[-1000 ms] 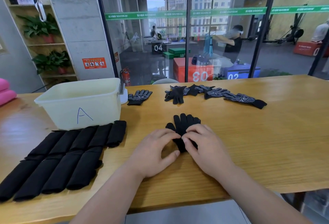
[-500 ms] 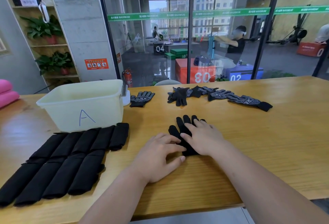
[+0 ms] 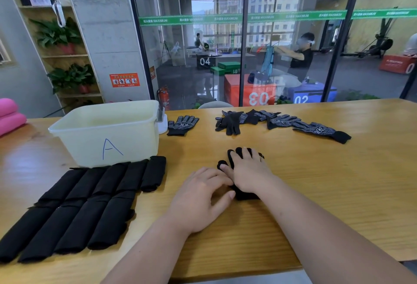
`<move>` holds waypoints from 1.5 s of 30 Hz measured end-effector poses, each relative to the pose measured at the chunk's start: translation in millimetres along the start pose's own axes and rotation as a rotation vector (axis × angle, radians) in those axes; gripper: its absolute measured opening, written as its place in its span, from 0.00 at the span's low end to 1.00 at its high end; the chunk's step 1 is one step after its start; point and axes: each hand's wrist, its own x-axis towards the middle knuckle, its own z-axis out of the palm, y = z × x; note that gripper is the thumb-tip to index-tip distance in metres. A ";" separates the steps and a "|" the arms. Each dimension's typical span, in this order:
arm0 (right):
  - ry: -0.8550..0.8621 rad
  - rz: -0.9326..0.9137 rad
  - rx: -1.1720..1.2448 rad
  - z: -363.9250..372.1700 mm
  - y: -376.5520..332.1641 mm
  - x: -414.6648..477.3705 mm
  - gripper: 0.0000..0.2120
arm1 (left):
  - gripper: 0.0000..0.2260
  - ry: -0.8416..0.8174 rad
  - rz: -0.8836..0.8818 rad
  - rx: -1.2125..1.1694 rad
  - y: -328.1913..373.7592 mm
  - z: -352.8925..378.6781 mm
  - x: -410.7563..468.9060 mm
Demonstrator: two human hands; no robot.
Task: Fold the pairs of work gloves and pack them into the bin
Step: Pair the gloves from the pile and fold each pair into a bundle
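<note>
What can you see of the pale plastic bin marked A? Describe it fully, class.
The pale cream, translucent plastic bin is a rectangular tub with a rolled rim and a blue handwritten A on its near wall. It stands upright and lidless on the wooden table, at the back left. Its floor is hidden. Folded black gloves lie along its near base; whether they touch it is unclear.
</note>
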 end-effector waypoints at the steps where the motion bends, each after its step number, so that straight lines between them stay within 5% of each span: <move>1: -0.015 0.008 -0.001 3.8 -0.7 3.0 0.38 | 0.14 0.020 -0.016 -0.010 -1.1 -0.3 -0.2; 18: 0.035 -0.019 0.018 15.1 -6.6 15.7 0.40 | 0.10 0.200 -0.204 0.044 -8.8 1.6 5.9; 26: 0.196 -0.229 0.058 10.3 -3.9 -6.8 0.29 | 0.11 0.254 -0.376 0.141 -13.8 1.5 4.5; 30: 0.059 -0.312 0.022 12.7 -5.9 -9.1 0.30 | 0.12 0.226 -0.418 0.175 -14.8 1.4 5.3; 35: -0.033 -0.301 0.034 17.7 -9.7 -6.9 0.32 | 0.13 0.175 -0.453 0.191 -17.0 2.9 6.7; 40: 0.168 -0.178 0.162 7.0 -0.6 -2.5 0.32 | 0.14 0.147 -0.427 0.206 -14.7 3.6 6.3; 45: -0.018 -0.072 0.032 15.7 -5.2 8.2 0.39 | 0.15 0.123 -0.399 0.217 -14.1 4.5 8.0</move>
